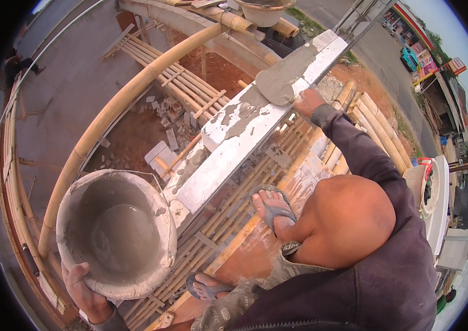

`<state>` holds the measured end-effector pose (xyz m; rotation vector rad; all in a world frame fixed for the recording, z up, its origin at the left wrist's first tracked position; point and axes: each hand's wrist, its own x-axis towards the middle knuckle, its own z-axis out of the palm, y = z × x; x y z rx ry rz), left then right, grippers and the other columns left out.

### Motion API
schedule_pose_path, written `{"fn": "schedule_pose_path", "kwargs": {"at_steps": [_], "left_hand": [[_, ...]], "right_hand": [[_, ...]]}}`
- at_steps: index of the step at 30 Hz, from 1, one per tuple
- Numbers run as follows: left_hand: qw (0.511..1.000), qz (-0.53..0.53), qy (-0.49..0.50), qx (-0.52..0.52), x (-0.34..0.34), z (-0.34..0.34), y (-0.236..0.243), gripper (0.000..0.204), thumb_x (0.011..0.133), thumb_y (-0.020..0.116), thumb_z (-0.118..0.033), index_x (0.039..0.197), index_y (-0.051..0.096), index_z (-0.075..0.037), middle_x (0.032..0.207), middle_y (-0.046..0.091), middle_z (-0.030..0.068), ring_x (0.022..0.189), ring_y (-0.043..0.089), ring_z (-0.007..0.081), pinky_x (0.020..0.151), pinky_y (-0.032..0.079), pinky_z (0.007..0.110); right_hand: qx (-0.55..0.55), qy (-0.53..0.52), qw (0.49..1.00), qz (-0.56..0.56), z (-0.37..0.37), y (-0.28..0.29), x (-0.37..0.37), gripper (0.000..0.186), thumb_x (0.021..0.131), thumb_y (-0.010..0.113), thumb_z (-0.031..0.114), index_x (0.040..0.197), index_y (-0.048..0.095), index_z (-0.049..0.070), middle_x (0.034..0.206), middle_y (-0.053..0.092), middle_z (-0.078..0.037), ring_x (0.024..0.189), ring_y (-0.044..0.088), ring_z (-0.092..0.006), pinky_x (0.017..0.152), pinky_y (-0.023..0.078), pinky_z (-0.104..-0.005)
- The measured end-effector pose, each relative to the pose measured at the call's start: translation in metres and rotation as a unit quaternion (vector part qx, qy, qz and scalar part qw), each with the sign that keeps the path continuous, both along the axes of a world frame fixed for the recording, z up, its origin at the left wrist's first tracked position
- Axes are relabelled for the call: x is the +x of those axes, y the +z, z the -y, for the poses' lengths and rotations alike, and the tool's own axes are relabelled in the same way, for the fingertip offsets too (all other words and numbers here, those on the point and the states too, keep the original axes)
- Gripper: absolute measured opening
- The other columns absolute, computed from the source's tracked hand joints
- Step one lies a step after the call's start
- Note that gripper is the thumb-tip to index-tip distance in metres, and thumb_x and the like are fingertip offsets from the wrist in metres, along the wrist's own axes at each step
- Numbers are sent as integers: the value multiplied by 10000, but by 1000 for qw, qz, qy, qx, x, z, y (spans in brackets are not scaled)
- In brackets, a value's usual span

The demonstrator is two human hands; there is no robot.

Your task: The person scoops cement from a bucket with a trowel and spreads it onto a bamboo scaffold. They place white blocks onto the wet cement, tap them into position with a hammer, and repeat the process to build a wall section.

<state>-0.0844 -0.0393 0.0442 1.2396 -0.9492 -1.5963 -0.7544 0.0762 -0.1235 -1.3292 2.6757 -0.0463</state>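
Bamboo scaffold [201, 231], trowel [283, 77] blade pointing lower-left w/ mortar

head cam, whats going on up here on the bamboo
A person crouches on a bamboo scaffold beside a white block wall. The left hand grips the rim of a mortar-caked bucket with wet grey mix in the bottom. The right hand holds a trowel loaded with mortar on the wall top, where patches are already spread.
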Motion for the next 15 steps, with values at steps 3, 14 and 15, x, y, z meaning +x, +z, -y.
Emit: {"fn": "schedule_pose_path", "kwargs": {"at_steps": [3, 14, 15], "left_hand": [[999, 16, -43, -6, -21, 24, 19, 727, 678, 491, 27, 1402, 466, 90, 1302, 585, 219, 1195, 598, 336, 1063, 496, 422], [995, 2, -98, -26, -70, 47, 67, 673, 762, 492, -44, 1426, 448, 57, 1333, 570, 185, 1201, 586, 300, 1037, 505, 380], [997, 26, -75, -27, -74, 48, 66, 660, 750, 486, -20, 1405, 463, 59, 1292, 585, 183, 1178, 599, 311, 1039, 510, 399]], "right_hand": [[-26, 61, 995, 69, -4, 24, 50, 412, 789, 662, 288, 973, 721, -75, 981, 700, -306, 975, 683, -449, 901, 550, -482], [-156, 39, 987, -1, -14, 42, 78, 356, 844, 657, 205, 1176, 614, 86, 916, 703, -210, 861, 689, -432, 764, 547, -527], [-201, 36, 979, -8, -20, 36, 76, 353, 840, 654, 193, 1173, 599, 89, 920, 702, -204, 858, 688, -427, 751, 543, -533]]}}
